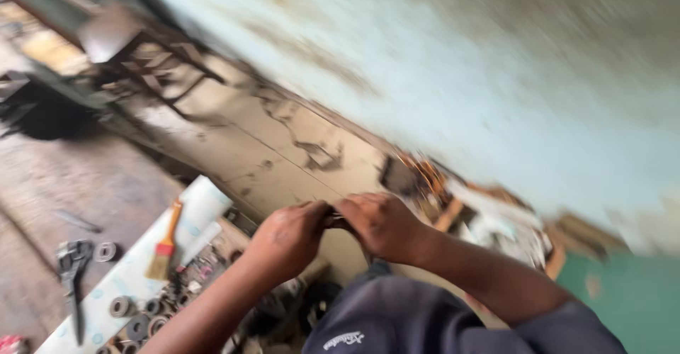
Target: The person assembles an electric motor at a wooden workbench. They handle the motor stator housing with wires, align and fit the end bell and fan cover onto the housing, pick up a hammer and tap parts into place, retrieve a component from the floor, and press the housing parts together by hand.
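Note:
The view is blurred and tilted. My left hand (289, 238) and my right hand (382, 225) meet in the middle of the frame, fingers closed together around a small dark metal part (333, 219). Most of the part is hidden by the fingers and I cannot make out its shape. Just below the hands is my knee in dark blue cloth (404, 322).
A pale sheet (202, 201) on the floor carries an orange-handled paintbrush (166, 246) and several metal rings (131, 315). A dark wrench (71, 272) lies left of it. A wooden stool (152, 49) stands far left. Scrap (460, 209) is piled against the pale blue wall (496, 77).

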Demonstrator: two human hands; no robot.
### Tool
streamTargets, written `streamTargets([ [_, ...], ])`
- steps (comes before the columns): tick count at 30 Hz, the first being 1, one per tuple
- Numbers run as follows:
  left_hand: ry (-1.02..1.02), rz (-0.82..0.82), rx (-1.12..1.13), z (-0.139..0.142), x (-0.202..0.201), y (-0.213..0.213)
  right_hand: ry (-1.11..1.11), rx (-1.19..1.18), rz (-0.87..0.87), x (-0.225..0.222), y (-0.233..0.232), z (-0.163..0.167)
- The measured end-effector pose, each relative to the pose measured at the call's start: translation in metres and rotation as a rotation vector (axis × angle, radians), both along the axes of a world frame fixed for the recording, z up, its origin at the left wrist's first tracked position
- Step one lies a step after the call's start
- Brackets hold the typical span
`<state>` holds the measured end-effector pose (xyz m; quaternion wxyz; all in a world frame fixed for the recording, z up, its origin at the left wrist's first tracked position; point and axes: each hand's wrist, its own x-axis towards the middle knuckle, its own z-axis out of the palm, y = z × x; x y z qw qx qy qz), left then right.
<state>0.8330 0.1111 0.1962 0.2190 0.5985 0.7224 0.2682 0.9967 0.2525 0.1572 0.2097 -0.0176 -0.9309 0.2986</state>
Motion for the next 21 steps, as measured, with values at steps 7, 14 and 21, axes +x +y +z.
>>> streamTargets([
  [7, -0.175, 0.31, -0.333, -0.002, -0.119, 0.065, -0.205, -0.033, 0.224, -0.122, 0.149, -0.015],
  [14, -0.297, 0.587, 0.057, -0.007, -0.196, 0.126, -0.25, -0.06, 0.579, -0.289, 0.225, -0.02],
  [21, -0.529, 0.905, 0.103, -0.017, -0.259, 0.123, -0.293, 0.046, 0.836, -0.418, 0.243, 0.002],
])
